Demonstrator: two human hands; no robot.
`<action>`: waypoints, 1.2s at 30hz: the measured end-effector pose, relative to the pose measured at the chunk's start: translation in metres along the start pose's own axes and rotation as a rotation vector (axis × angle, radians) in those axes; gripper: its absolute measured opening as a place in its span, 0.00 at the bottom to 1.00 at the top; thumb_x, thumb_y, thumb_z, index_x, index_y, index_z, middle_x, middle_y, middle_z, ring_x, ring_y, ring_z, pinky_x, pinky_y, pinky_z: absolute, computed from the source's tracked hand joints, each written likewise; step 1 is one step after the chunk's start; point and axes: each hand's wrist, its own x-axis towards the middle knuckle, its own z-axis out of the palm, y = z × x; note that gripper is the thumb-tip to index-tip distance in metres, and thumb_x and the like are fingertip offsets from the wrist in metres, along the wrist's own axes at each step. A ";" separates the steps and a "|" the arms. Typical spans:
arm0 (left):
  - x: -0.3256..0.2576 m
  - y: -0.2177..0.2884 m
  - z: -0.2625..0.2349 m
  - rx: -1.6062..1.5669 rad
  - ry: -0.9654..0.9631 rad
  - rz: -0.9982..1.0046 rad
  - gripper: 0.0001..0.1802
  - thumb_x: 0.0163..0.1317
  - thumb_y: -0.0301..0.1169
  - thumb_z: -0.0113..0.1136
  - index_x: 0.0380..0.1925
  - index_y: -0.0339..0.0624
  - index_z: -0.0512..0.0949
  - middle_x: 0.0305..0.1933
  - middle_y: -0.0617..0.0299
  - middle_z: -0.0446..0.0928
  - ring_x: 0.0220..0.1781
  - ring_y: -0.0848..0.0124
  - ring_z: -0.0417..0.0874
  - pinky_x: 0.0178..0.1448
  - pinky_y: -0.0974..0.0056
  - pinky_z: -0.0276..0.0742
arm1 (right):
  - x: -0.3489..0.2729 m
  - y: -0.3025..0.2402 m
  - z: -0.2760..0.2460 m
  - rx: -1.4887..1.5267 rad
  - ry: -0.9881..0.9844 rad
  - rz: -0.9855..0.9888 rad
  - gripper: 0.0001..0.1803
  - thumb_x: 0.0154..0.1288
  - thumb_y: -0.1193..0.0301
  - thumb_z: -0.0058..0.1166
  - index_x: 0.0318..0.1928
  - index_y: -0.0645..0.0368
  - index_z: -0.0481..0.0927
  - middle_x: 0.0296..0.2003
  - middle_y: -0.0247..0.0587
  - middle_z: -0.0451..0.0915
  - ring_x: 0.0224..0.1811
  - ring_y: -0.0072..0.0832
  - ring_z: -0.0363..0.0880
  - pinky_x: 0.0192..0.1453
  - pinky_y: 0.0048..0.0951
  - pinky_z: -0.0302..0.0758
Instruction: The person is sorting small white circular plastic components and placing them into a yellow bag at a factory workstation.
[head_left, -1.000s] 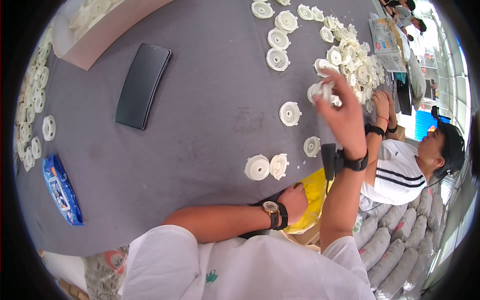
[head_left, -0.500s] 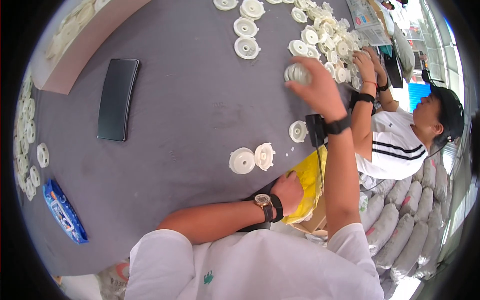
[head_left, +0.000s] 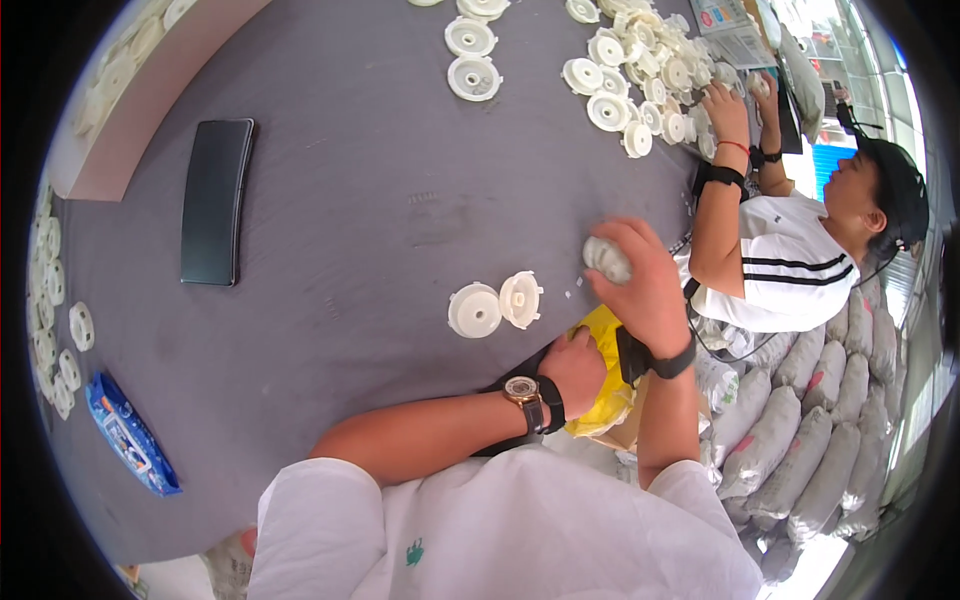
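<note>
2 discs (head_left: 474,310) (on table (head_left: 320,220)), phone (head_left: 215,205) leftward

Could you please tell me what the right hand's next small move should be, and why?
I'd perhaps firm up the right hand around the white discs before shifting them, since they bulge out past the fingers and could slip beside the yellow bag.

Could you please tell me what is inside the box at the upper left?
White parts lie inside the box. Its bottom, and anything beneath the upper parts, is covered and cannot be seen.
</note>
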 end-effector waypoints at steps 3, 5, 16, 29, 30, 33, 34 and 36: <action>0.001 0.001 -0.004 0.012 -0.010 -0.028 0.11 0.58 0.36 0.64 0.37 0.44 0.88 0.45 0.57 0.83 0.58 0.58 0.76 0.57 0.53 0.74 | -0.038 0.024 -0.026 0.036 0.020 0.032 0.25 0.54 0.75 0.71 0.55 0.58 0.83 0.54 0.49 0.83 0.54 0.54 0.83 0.60 0.43 0.80; 0.001 0.003 -0.006 0.049 0.029 -0.028 0.11 0.58 0.35 0.64 0.37 0.44 0.88 0.44 0.56 0.82 0.58 0.58 0.76 0.56 0.54 0.74 | -0.073 0.044 -0.034 0.050 -0.169 0.141 0.28 0.54 0.74 0.72 0.57 0.58 0.83 0.52 0.50 0.83 0.55 0.54 0.83 0.61 0.43 0.80; -0.004 0.002 -0.009 0.106 0.091 -0.001 0.10 0.57 0.36 0.63 0.34 0.44 0.86 0.41 0.57 0.81 0.55 0.58 0.77 0.53 0.51 0.71 | -0.065 0.072 -0.034 0.167 -0.137 0.245 0.34 0.59 0.76 0.69 0.68 0.56 0.77 0.63 0.49 0.77 0.68 0.47 0.75 0.65 0.39 0.79; -0.004 -0.002 -0.011 0.073 0.059 0.023 0.10 0.56 0.38 0.65 0.33 0.47 0.87 0.40 0.59 0.81 0.55 0.59 0.76 0.52 0.50 0.69 | 0.168 0.085 0.025 -0.161 0.187 -0.077 0.46 0.66 0.44 0.69 0.76 0.55 0.70 0.74 0.61 0.70 0.81 0.57 0.60 0.83 0.52 0.61; -0.004 -0.003 -0.010 0.071 0.060 0.016 0.10 0.56 0.38 0.65 0.33 0.47 0.87 0.40 0.59 0.81 0.55 0.59 0.76 0.52 0.50 0.69 | 0.159 0.078 0.029 -0.024 0.146 -0.131 0.46 0.66 0.46 0.70 0.77 0.55 0.69 0.73 0.61 0.71 0.81 0.57 0.61 0.82 0.53 0.62; 0.002 0.001 -0.010 0.056 0.005 0.031 0.11 0.56 0.38 0.65 0.34 0.47 0.88 0.41 0.59 0.81 0.55 0.59 0.75 0.52 0.50 0.69 | 0.106 0.061 0.026 0.054 0.230 -0.232 0.45 0.60 0.57 0.76 0.74 0.55 0.71 0.68 0.58 0.75 0.75 0.56 0.67 0.79 0.50 0.66; 0.003 0.002 -0.011 0.067 0.003 0.035 0.11 0.57 0.38 0.65 0.34 0.47 0.88 0.41 0.59 0.81 0.55 0.59 0.75 0.52 0.50 0.70 | 0.090 0.057 0.024 0.053 0.227 -0.236 0.45 0.60 0.57 0.76 0.74 0.55 0.71 0.68 0.58 0.75 0.75 0.56 0.67 0.79 0.50 0.66; 0.001 0.001 -0.008 0.076 0.002 0.035 0.11 0.57 0.38 0.64 0.35 0.47 0.88 0.42 0.59 0.82 0.55 0.59 0.75 0.52 0.51 0.70 | 0.070 0.053 0.021 0.256 0.355 -0.083 0.39 0.56 0.65 0.78 0.68 0.55 0.76 0.63 0.53 0.79 0.71 0.53 0.72 0.75 0.46 0.70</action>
